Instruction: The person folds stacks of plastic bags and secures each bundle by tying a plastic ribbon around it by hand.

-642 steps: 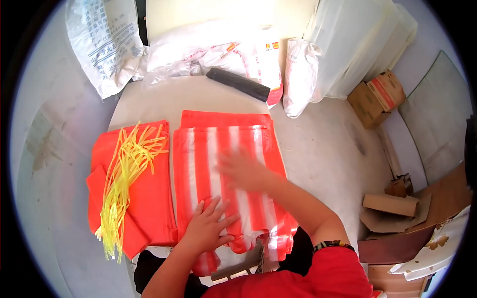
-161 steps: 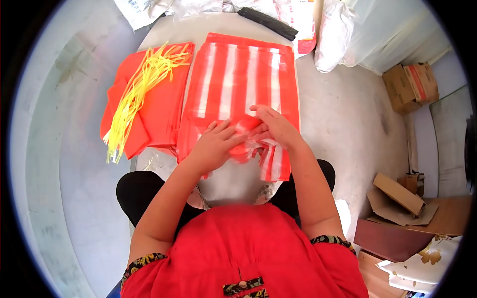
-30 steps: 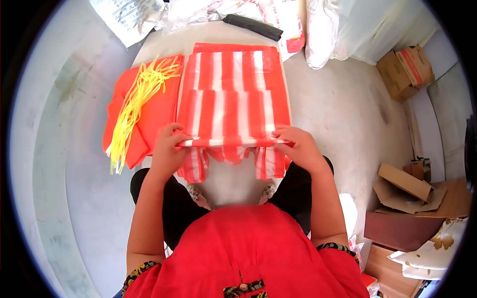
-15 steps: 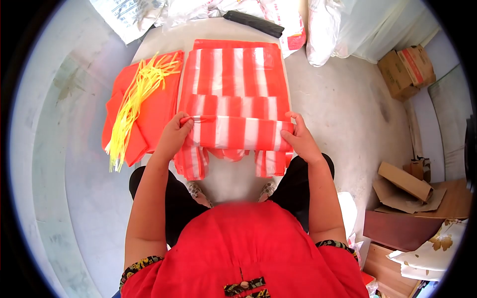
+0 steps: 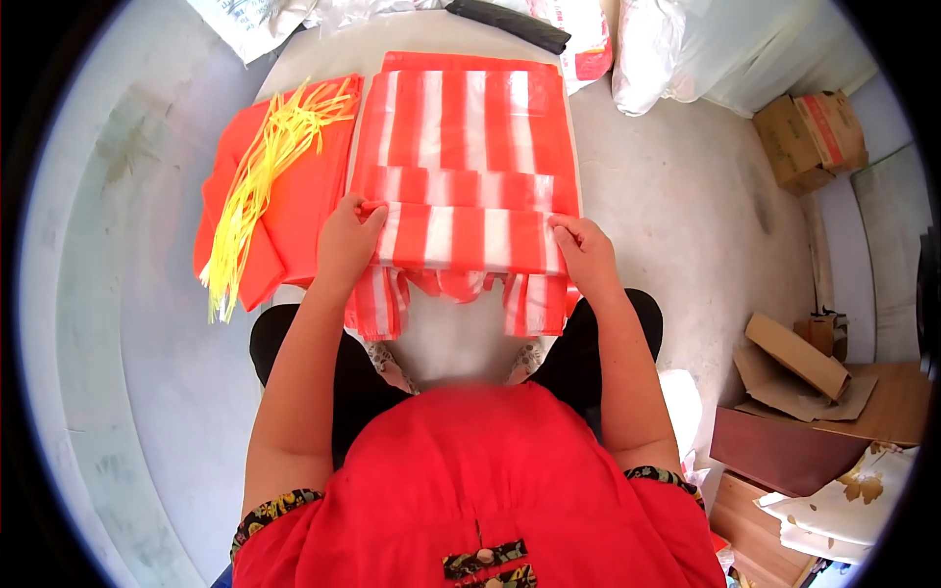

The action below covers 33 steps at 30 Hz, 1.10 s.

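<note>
A stack of red-and-white striped plastic bags lies in front of me, its two handle parts hanging towards my knees. Across the near part runs a folded striped band of the top bag. My left hand pinches the band's left end between thumb and fingers. At the right end, my right hand has thumb and fingertips closed on the same band. To the left of the stack lie plain red-orange bags, with a bundle of yellow plastic strips draped over them.
A black rolled item and white sacks are at the far side. Cardboard boxes stand on the right, with an opened carton on a brown cabinet nearer me. My knees are below the near edge of the stack.
Both hands keep hold of the folded band. The right hand's fingers have drawn in closer on its end, and the whole scene sits slightly higher in view.
</note>
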Each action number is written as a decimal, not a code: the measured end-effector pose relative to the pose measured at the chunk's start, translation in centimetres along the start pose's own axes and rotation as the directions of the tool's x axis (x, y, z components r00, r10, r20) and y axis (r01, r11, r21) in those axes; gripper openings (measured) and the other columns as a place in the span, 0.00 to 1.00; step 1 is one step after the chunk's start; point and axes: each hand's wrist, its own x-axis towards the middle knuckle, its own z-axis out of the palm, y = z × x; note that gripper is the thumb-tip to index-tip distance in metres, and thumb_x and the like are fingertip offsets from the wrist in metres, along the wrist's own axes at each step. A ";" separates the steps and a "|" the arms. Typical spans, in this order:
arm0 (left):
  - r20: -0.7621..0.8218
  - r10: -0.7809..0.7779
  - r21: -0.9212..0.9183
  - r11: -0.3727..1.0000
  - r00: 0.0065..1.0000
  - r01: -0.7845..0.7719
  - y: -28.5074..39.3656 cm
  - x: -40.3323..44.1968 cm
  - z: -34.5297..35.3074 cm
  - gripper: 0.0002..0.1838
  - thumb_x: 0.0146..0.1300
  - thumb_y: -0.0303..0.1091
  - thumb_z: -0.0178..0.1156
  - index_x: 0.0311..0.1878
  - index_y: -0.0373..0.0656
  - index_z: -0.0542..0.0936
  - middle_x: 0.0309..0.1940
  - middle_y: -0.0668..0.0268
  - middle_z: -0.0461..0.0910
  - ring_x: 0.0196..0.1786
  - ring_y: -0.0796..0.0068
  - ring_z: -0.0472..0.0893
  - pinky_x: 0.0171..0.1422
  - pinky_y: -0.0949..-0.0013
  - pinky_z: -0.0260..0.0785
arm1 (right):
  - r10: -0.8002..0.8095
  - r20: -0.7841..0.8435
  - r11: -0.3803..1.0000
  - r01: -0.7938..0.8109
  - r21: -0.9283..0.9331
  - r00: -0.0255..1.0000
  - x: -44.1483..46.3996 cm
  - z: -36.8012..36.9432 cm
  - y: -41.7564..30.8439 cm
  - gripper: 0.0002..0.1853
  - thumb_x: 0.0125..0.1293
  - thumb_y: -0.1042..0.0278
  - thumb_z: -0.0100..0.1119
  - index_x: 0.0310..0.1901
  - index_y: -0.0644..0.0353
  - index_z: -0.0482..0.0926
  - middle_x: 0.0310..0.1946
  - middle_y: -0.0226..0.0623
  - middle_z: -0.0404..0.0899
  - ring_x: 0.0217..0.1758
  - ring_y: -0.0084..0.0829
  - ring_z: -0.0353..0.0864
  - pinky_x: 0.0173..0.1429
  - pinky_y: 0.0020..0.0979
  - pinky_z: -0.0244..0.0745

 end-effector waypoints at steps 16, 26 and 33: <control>0.398 0.518 0.405 0.641 0.757 -0.652 2.2 -3.2 -1.7 0.34 0.53 0.29 0.68 0.68 0.43 0.77 0.72 0.58 0.75 0.76 0.56 0.71 0.80 0.48 0.62 | -0.392 0.325 0.710 0.507 -0.488 0.861 -1.3 -1.0 -4.2 0.29 0.63 0.70 0.70 0.68 0.52 0.78 0.74 0.36 0.73 0.79 0.43 0.67 0.83 0.49 0.60; 0.520 0.176 0.388 0.823 0.836 -0.414 6.4 -0.9 -5.3 0.26 0.56 0.29 0.65 0.62 0.43 0.82 0.58 0.57 0.83 0.63 0.54 0.79 0.67 0.53 0.73 | -0.123 0.371 0.886 0.270 -0.378 0.921 1.0 -5.1 -7.4 0.12 0.68 0.72 0.62 0.52 0.57 0.85 0.45 0.39 0.87 0.54 0.49 0.82 0.71 0.45 0.71; 0.180 0.649 0.332 0.667 0.739 -0.667 6.6 1.1 -1.3 0.31 0.60 0.31 0.70 0.69 0.45 0.77 0.70 0.58 0.76 0.73 0.54 0.74 0.76 0.51 0.66 | -0.494 0.124 0.692 0.476 -0.543 0.860 4.3 -1.9 -7.3 0.27 0.66 0.62 0.68 0.66 0.56 0.77 0.62 0.41 0.81 0.71 0.43 0.74 0.80 0.54 0.58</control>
